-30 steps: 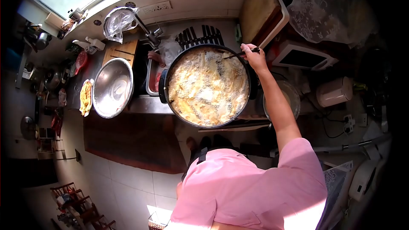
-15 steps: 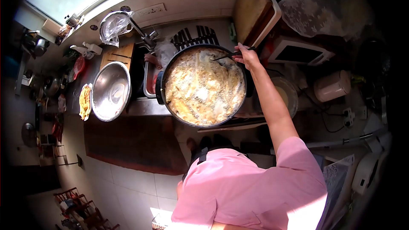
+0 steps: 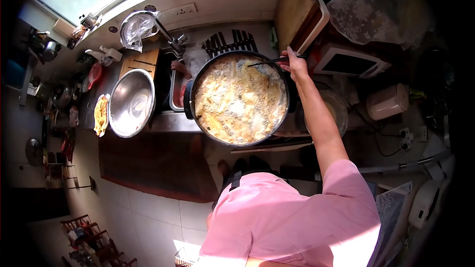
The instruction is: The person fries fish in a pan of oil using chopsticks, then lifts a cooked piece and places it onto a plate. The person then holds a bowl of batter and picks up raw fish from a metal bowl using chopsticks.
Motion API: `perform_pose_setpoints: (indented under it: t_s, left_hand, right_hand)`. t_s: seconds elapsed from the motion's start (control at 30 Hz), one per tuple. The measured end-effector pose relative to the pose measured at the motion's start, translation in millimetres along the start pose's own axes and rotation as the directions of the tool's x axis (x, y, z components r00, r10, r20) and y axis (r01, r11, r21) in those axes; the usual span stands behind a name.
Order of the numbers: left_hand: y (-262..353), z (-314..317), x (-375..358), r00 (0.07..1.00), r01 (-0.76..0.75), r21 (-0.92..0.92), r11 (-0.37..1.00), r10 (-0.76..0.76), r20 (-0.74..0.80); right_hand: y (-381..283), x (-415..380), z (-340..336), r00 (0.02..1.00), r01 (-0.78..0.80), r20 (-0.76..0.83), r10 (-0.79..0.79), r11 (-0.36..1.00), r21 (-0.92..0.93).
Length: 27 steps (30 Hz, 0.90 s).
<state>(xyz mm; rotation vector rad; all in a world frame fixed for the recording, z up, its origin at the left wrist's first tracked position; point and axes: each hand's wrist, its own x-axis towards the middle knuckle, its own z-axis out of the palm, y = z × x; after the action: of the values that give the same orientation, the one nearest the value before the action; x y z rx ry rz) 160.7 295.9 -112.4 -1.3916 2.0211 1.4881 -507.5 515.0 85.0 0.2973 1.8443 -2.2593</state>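
My right hand (image 3: 295,64) is closed around a pair of dark chopsticks (image 3: 267,62) at the far right side of a large black pan (image 3: 188,103). The chopstick tips reach into the pan's upper part, at the surface of the food. Pale golden, battered-looking pieces of food (image 3: 232,101) fill the pan in bubbling liquid; their exact kind is hard to make out. My left hand does not show.
Left of the pan stand a steel bowl (image 3: 131,104), a yellow food-like item (image 3: 101,115) and a wooden board (image 3: 141,61). A sink (image 3: 177,89) with a faucet (image 3: 174,44) lies between. On the right are a white-framed microwave (image 3: 351,63) and a pale canister (image 3: 388,101).
My right hand has shifted slightly right with the chopsticks, which lie at a flatter angle. Their tips are a little higher in the pan. The view has shifted slightly.
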Motion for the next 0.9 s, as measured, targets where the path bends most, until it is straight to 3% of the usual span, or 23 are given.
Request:
perform_pose_setpoints:
  t_s: [0.27, 0.47, 0.6, 0.7, 0.8, 0.9]
  left_hand:
    - [-1, -4, -1, 1.0, 0.008, 0.001, 1.0, -0.008, 0.002]
    - [3, -6, 0, 1.0, 0.012, -0.006, 1.0, -0.012, 0.001]
    - [4, -5, 0, 1.0, 0.02, -0.013, 1.0, -0.02, 0.002]
    - [5, -5, 0, 1.0, 0.02, -0.019, 1.0, -0.02, 0.0]
    - [4, -4, 0, 1.0, 0.017, -0.019, 1.0, -0.017, -0.001]
    - [4, -5, 0, 1.0, 0.015, -0.017, 1.0, -0.015, 0.001]
  right_hand:
    - [-5, -7, -3, 0.991, 0.131, 0.018, -0.131, 0.991, 0.022]
    - [2, -4, -3, 0.998, 0.053, -0.014, -0.055, 0.994, -0.094]
    - [-12, -19, -2, 0.998, 0.056, 0.013, -0.055, 0.997, -0.049]
    - [-17, -19, -9, 0.998, 0.058, 0.037, -0.053, 0.988, -0.144]
    - [-9, -4, -14, 0.999, 0.007, 0.039, -0.002, 0.992, -0.126]
    - [-1, 3, -6, 0.986, -0.138, 0.086, 0.144, 0.988, -0.067]
